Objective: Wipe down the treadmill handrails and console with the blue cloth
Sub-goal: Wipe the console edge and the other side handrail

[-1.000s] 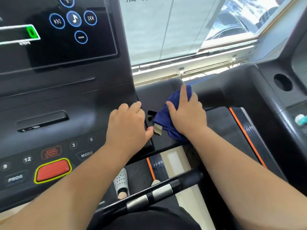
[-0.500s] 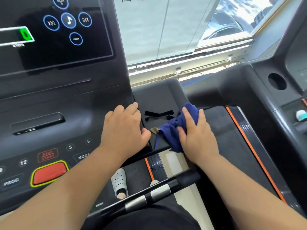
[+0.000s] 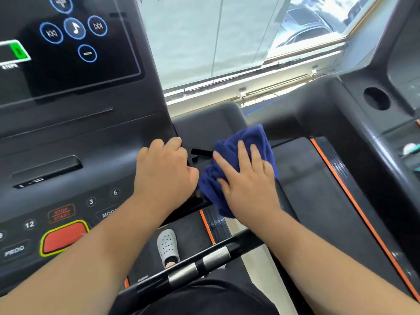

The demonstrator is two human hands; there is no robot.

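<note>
Under the window (image 3: 204, 42), my flat right hand (image 3: 247, 180) presses the blue cloth (image 3: 246, 138) on the handrail (image 3: 204, 123); left hand (image 3: 163, 171) grips the console (image 3: 79, 137).

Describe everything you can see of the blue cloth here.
The blue cloth is dark navy, soft-looking and bunched into thick folds, not spread flat. It lies on the dark grey handrail base just right of the console. The right hand presses on it with straight, spread fingers, covering its middle. The left hand, gripping the console's edge, sits close beside it; contact is unclear.
</note>
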